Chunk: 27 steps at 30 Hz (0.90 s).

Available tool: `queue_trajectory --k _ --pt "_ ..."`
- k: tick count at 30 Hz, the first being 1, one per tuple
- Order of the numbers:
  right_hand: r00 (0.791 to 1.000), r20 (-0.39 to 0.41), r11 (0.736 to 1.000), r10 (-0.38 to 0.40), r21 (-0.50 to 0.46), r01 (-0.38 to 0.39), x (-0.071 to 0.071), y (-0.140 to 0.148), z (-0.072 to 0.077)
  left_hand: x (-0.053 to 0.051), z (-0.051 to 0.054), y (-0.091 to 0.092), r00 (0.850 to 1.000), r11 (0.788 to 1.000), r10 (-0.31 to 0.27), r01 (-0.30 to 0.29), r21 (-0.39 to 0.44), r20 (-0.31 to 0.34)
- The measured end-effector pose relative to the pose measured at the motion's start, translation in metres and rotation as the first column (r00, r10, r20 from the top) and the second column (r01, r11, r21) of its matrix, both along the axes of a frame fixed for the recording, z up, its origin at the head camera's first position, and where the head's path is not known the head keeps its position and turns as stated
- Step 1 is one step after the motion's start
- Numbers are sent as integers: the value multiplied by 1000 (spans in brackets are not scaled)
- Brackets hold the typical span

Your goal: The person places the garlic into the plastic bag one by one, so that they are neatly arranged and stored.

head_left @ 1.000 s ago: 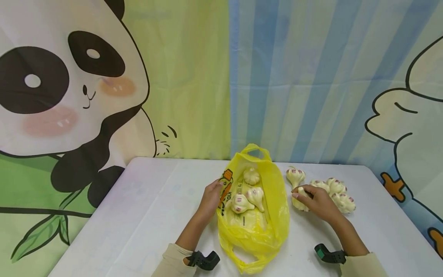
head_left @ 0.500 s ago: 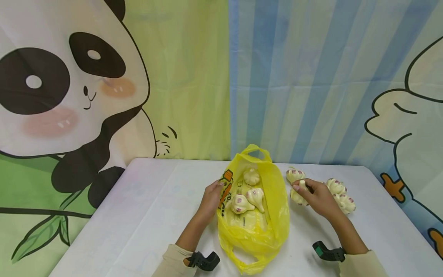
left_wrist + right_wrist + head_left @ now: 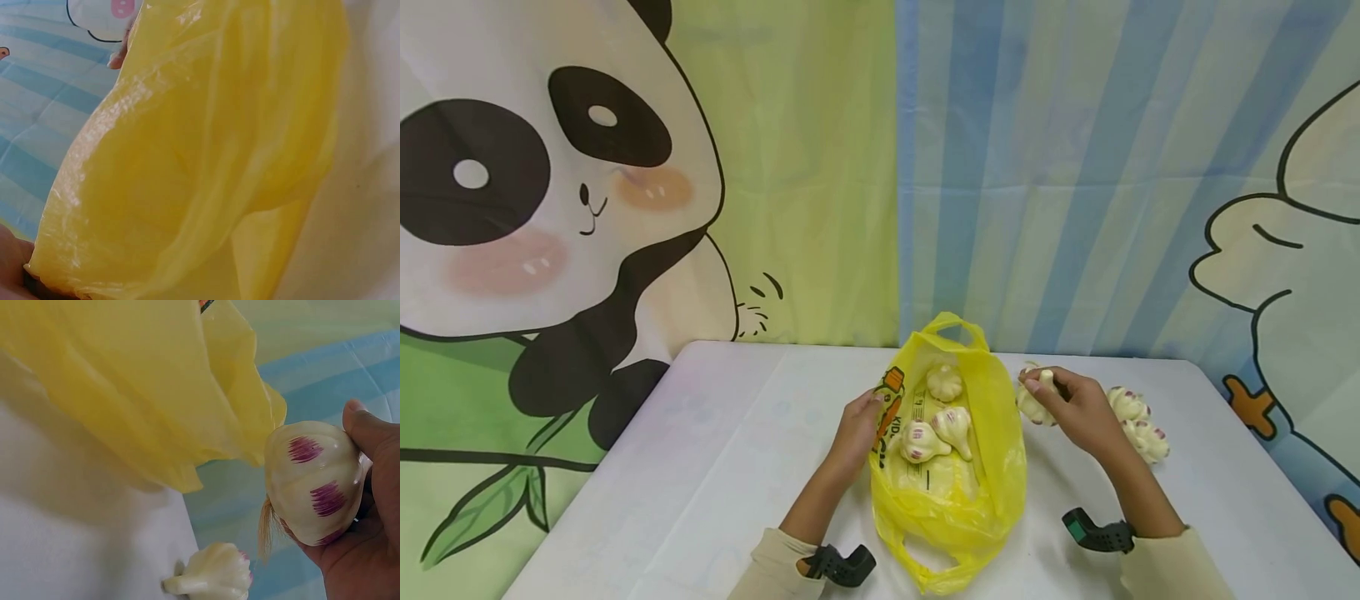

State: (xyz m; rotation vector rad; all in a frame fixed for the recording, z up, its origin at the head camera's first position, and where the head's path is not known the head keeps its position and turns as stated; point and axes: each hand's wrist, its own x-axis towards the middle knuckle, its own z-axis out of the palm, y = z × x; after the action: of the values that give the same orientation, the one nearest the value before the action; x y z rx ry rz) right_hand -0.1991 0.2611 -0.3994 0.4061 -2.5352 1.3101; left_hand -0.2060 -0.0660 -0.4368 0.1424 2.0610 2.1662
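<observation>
A yellow plastic bag (image 3: 1003, 475) lies with its mouth spread, three garlic bulbs (image 3: 953, 427) inside it. My left hand (image 3: 852, 437) grips the bag's left edge; in the left wrist view the yellow film (image 3: 169, 175) hides most of that hand. To the right of the bag, my right hand (image 3: 1081, 414) pinches a garlic bulb (image 3: 1034, 407) by its stem, above the table. Purple streaks and a tuft of roots show on this held bulb (image 3: 315, 484) in the right wrist view, beside the bag's edge.
More garlic bulbs (image 3: 1145, 440) rest on the white table (image 3: 722, 467) at the right, partly behind my right hand. One bulb (image 3: 215, 572) lies low in the right wrist view. Behind the table hangs a printed curtain (image 3: 1045, 167).
My right hand has lifted the garlic bulb off the table and moved it up and slightly left, beside the bag. My left hand and the bag have stayed put.
</observation>
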Motion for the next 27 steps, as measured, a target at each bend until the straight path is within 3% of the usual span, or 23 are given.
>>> queue_trajectory --k 12,23,27 --pt "998 -2 994 62 -91 -62 0 -13 16 1 1 0 1000 1000 6 -6 -8 1" --pt "995 -35 995 96 -28 -97 7 -40 49 0 0 0 1000 1000 3 -3 1 -16" --pt "993 5 991 117 -64 -116 -3 -41 45 0 1 0 1000 1000 1 -1 1 -14"
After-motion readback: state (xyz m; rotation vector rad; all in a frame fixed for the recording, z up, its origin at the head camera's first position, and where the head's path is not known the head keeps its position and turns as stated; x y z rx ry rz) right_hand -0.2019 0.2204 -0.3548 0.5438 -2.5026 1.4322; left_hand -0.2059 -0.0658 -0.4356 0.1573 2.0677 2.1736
